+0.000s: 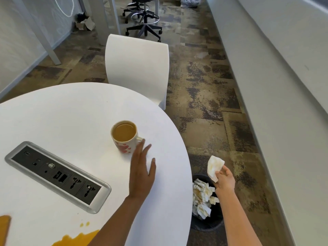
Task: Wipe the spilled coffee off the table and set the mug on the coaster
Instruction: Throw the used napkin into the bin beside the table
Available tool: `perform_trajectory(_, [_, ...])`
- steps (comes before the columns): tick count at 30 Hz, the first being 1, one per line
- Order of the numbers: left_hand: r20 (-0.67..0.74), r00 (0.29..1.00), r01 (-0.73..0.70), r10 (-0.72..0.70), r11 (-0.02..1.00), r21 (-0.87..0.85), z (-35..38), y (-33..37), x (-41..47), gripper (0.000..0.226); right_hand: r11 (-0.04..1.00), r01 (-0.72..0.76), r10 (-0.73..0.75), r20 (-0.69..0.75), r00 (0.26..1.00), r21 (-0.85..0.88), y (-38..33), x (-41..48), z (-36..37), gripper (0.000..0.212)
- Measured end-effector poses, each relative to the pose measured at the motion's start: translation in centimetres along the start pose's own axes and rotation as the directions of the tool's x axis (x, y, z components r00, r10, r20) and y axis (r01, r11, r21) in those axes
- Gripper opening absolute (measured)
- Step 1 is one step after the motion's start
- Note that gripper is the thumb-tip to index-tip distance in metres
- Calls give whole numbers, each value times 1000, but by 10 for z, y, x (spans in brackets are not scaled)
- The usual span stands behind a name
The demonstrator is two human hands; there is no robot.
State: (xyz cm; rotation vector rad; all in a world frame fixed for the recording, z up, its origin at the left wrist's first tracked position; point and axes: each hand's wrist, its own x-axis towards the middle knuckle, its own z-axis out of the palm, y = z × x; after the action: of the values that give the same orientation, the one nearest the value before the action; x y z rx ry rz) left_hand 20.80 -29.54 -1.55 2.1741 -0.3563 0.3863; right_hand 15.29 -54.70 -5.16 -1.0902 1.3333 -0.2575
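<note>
A white mug [125, 137] with red hearts, full of milky coffee, stands on the round white table [71, 110]. My left hand [142, 170] hovers flat just right of the mug's handle, fingers spread, holding nothing. A brown coffee spill [78, 239] lies at the table's near edge, with small drops [84, 224] beside it. My right hand [224, 176] is off the table's right side, pinching a stained white tissue [213, 166] above a black bin [207, 206]. An orange-brown shape [4, 228], partly cut off at the lower left, may be the coaster.
A socket panel [56, 176] is set into the tabletop left of my left arm. The bin holds several crumpled stained tissues [203, 199]. A white chair [137, 68] stands at the table's far side. Stools [144, 23] stand further back on the carpet.
</note>
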Motion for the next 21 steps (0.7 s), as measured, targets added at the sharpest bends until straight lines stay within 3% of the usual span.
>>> perform_trajectory(4, [286,957,-66,43,995,73,25,7,1,46,999,-22,24,-35,999,36,10,5,-11,25])
perform_trajectory(8, [446,893,-145,58,976,163,50,2,-2,48,999,-25,21,-79,997,-48,17,10,-23,20])
perform_trajectory(14, [473,880,-209,48,933,294,67,1,-5,47,971,-73,65,-45,997,-226,29,21,-36,38])
perform_trajectory(16, [466,883,-215,50,926,309,68,0,-6,47,947,-35,32,-14,999,-318,35,21,-41,40])
perform_trajectory(21, [451,890,-224,60,920,320,68,-1,-7,46,808,52,-142,-107,984,-587,44,21,-52,28])
